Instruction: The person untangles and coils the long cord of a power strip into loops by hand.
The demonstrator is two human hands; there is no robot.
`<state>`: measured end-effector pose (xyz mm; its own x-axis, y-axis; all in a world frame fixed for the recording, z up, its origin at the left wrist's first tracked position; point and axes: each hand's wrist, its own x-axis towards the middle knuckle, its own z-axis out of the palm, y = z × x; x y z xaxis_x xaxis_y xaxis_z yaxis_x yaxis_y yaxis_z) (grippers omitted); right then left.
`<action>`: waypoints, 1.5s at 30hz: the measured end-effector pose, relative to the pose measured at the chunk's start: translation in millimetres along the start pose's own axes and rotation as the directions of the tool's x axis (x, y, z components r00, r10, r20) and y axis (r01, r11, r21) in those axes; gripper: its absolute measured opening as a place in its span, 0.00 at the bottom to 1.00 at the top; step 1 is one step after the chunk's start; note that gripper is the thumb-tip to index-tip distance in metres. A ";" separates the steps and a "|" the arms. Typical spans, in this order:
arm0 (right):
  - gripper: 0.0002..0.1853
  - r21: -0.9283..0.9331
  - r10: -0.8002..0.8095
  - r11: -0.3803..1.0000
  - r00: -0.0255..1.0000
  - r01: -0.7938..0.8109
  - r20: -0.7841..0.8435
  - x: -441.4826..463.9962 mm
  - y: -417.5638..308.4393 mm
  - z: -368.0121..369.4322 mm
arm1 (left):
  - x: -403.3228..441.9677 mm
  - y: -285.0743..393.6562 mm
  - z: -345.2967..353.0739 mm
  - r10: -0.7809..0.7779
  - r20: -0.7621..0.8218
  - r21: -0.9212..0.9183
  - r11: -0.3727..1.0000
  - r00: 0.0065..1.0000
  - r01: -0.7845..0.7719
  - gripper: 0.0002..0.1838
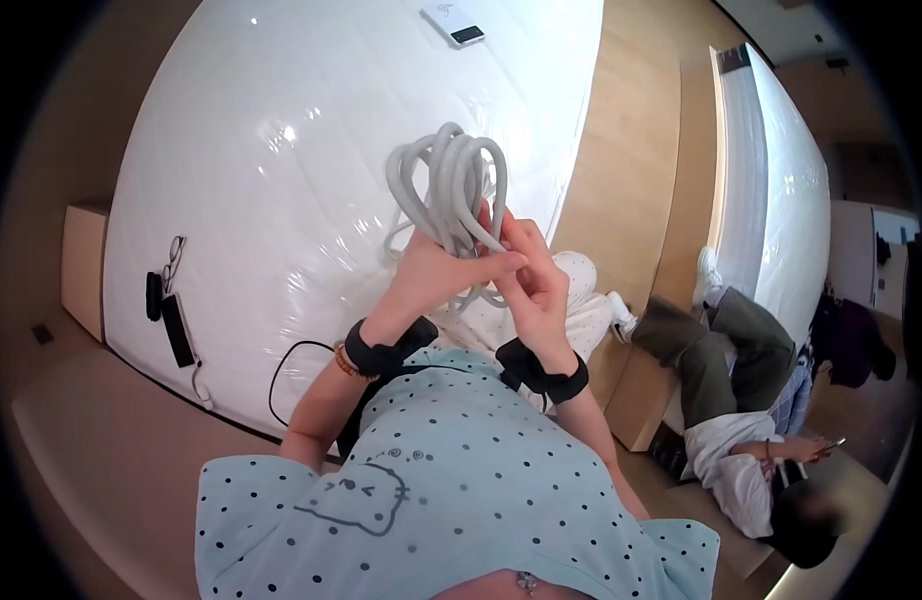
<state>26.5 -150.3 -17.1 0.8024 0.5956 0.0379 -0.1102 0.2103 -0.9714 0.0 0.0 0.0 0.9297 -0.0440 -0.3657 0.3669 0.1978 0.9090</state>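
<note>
A thick light-grey cable (443, 180), gathered into several loops, is held up in front of my body, above the plastic-covered mattress (311, 220). My left hand (431, 275) wraps round the lower part of the bundle, its thumb stretched across toward the other hand. Close beside it, my right hand (537, 285) grips the cable near the bottom of the loops, fingertips against it. The loops hide part of the fingers on both hands. Black bands circle both wrists.
A phone-like white device (455, 26) lies at the mattress's far side. Eyeglasses (174, 258), a black case (154, 297) and a black power bank (179, 330) with a short cord lie on the left. At right, another person (736, 370) reclines, holding a phone (833, 446).
</note>
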 end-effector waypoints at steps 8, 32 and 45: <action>0.30 -0.755 -0.258 0.615 0.963 0.229 0.081 -0.2 -4.3 3.9 | 3.8 -10.2 14.1 0.367 -0.112 -0.053 0.926 0.923 -0.374 0.23; 0.54 0.129 0.577 0.817 0.800 -0.562 -0.162 40.0 89.3 -17.7 | -30.5 11.4 -55.5 0.693 0.096 -0.759 0.515 0.714 -0.398 0.17; 0.43 -0.221 0.384 0.801 0.762 -0.556 -0.521 59.4 138.4 -42.5 | -42.1 18.5 -58.9 0.579 0.212 -0.448 0.773 0.787 -0.449 0.19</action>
<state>83.9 -118.8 -159.3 0.8748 0.1303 -0.4667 -0.4046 -0.3337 -0.8514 -34.3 63.2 20.4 0.9512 -0.1274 0.2810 -0.1477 0.6115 0.7773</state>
